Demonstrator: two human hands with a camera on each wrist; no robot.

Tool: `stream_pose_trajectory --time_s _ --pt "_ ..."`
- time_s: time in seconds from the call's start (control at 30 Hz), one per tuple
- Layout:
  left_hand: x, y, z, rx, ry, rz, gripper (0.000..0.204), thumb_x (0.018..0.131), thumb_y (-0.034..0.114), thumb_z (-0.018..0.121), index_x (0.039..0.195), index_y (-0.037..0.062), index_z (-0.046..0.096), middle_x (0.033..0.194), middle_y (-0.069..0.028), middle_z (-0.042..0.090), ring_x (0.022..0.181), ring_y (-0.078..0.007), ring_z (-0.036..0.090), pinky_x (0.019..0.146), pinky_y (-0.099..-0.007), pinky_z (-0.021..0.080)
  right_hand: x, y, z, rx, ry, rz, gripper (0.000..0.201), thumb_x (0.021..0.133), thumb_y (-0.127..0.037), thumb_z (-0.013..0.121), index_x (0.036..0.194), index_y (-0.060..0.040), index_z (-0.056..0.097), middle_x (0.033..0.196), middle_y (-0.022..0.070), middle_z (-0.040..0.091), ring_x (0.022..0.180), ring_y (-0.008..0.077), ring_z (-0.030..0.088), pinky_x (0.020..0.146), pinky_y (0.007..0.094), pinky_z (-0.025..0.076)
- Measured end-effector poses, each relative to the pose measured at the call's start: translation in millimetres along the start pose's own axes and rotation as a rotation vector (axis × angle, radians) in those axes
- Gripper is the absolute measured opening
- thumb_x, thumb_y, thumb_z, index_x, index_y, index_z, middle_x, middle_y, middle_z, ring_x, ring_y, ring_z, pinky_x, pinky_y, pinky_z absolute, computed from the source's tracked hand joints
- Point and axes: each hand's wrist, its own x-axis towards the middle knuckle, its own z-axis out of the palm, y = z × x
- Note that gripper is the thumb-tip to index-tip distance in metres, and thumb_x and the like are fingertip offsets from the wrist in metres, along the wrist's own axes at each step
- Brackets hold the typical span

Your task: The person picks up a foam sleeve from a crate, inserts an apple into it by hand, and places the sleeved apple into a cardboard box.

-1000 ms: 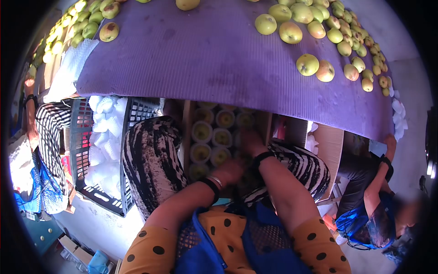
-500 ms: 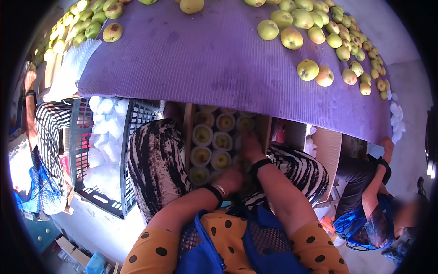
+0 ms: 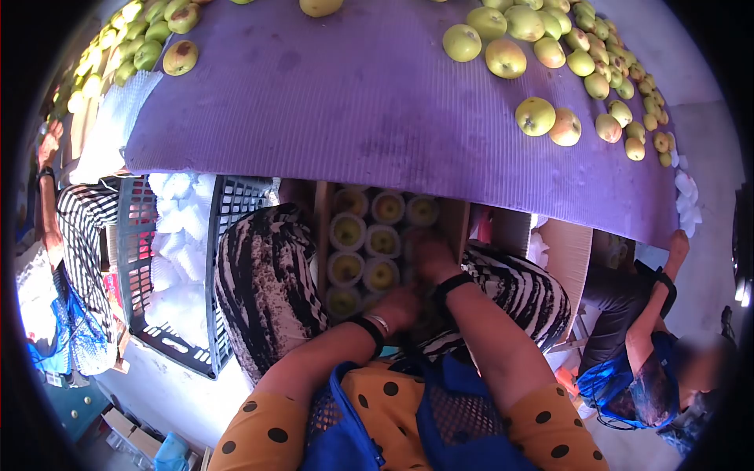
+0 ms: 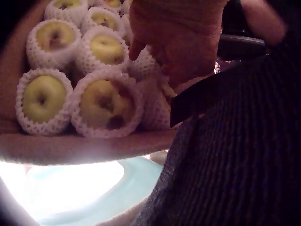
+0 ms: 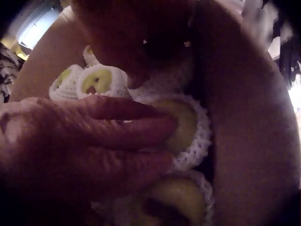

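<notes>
Resting both hands point(image 3: 399, 308) point(image 3: 432, 257) among netted apples point(image 3: 382, 242)

head view, left hand point(image 3: 399, 308): fingertips indistinct | 1 netted apple point(image 5: 188, 127): partly covered

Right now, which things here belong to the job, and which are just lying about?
Likely the job:
left hand
right hand
netted apples
box holding them
white foam nets in dark crate
loose apples on purple table

Likely lying about:
light blue object, lower left
cardboard beside it
</notes>
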Motion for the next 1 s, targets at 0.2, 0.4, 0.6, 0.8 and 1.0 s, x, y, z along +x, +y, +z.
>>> stream_pose_trajectory --time_s 0.2,0.4,0.6,0.8,1.0 --pt "1 6 -24 0.025 -0.075 -0.034 0.029 0.072 0.013 0.051 0.096 0.0026 0.061 0.109 -0.0164 0.055 0.1 -0.0281 0.053 0.082 -0.0376 0.044 12 23 32 0.093 0.185 -0.128 0.042 0.076 -0.007 0.043 0.117 -0.002 0.04 0.121 0.0243 0.039 0.114 0.0363 0.039 0.095 0.0413 0.035" --pt "-3 4 -4 0.04 0.137 0.02 0.026 0.066 0.017 0.055 0.084 0.0022 0.065 0.104 -0.0174 0.057 0.1 -0.0288 0.052 0.082 -0.0365 0.044 5 7 1 0.026 0.044 0.031 0.055 0.068 -0.01 0.055 0.12 -0.0019 0.037 0.119 0.0241 0.041 0.112 0.0354 0.041 0.094 0.0408 0.035" --pt "-9 1 -17 0.061 0.104 0.002 0.033 0.064 0.018 0.056 0.09 -0.0002 0.064 0.105 -0.0181 0.056 0.104 -0.0315 0.048 0.087 -0.0375 0.04 12 4 -12 -0.011 0.016 0.014 0.069 0.062 -0.023 0.068 0.121 -0.0039 0.039 0.121 0.0221 0.042 0.114 0.0346 0.041 0.095 0.0394 0.035" --pt "-6 -3 -6 0.044 0.152 0.0 0.028 0.062 0.018 0.057 0.084 0.0025 0.065 0.101 -0.0166 0.058 0.104 -0.0318 0.047 0.086 -0.0382 0.04 18 8 -9 0.008 0.033 0.085 0.062 0.064 -0.027 0.068 0.117 -0.0054 0.045 0.119 0.0212 0.046 0.111 0.0329 0.045 0.094 0.0391 0.037" --pt "-25 7 -35 -0.043 0.221 0.0 0.018 0.061 0.018 0.056 0.071 0.0068 0.066 0.083 -0.0162 0.062 0.076 -0.0318 0.059 0.071 -0.0387 0.047 8 -9 -77 0.203 0.187 0.095 0.039 0.078 -0.03 0.052 0.105 -0.0026 0.056 0.103 0.0174 0.058 0.096 0.0299 0.056 0.081 0.0386 0.045"
